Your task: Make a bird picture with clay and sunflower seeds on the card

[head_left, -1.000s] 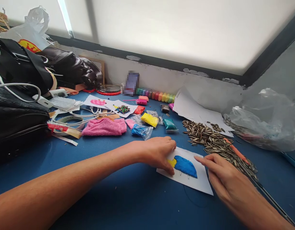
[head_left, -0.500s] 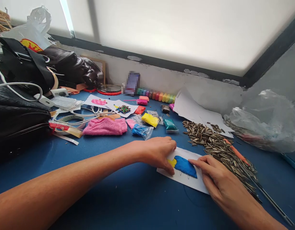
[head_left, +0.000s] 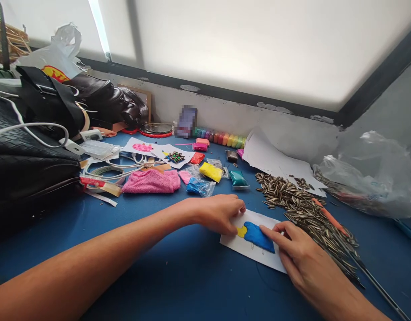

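Observation:
A white sheet of paper (head_left: 240, 245) lies on the blue table. Pressed flat onto it is a wavy-edged patch of blue modelling clay (head_left: 259, 236), joined on its left by a small yellow clay piece (head_left: 241, 232). Two little drawn legs show below the blue patch. My left hand (head_left: 222, 215) rests on the left end of the sheet, thumb and fingers apart, the thumb close to the yellow piece. With its index finger stretched out, my right hand (head_left: 297, 247) touches the upper right of the blue clay; its thumb lies at the sheet's right edge.
Striped sunflower seeds (head_left: 302, 205) are heaped at the right beside an orange-handled tool (head_left: 330, 217) and a plastic bag (head_left: 372, 178). Clay packets, including a yellow one (head_left: 211, 172), and a pink cloth (head_left: 152, 181) lie behind my left arm. A black bag (head_left: 34, 165) stands left.
The view has shifted slightly. My left thumb has drawn back left from the yellow clay, uncovering more of it. My right index finger has moved slightly left along the blue patch.

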Tool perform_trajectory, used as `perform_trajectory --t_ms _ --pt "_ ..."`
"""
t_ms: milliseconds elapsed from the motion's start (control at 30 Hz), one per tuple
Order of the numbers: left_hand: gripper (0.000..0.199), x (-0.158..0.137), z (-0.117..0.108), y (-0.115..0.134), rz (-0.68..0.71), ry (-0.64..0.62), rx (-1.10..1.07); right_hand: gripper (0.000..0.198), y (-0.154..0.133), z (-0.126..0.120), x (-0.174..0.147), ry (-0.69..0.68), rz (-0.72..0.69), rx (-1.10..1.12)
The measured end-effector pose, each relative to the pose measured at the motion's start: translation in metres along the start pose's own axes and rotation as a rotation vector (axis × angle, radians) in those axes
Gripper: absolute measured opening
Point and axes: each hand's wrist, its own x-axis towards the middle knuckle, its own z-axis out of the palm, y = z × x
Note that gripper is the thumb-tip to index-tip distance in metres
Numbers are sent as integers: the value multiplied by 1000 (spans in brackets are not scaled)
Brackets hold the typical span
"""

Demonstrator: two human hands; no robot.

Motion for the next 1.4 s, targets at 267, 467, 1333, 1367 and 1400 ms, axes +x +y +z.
perform_trajectory --t_ms 267,467,1333,1367,1400 --pt "57 -1 -2 -5 21 -13 -56 54 1 5 -5 -16 4 -43" --pt "53 -3 -4 -4 11 -9 -93 53 -1 9 -5 35 -32 -102" --pt "51 -1 -3 -7 13 -12 -118 37 -21 12 8 147 -27 -162" --pt "51 -1 -3 -6 12 -12 -119 36 -21 11 9 147 -30 -163" --pt "51 -1 -3 -6 4 -14 -118 36 -20 11 9 144 -30 -159"
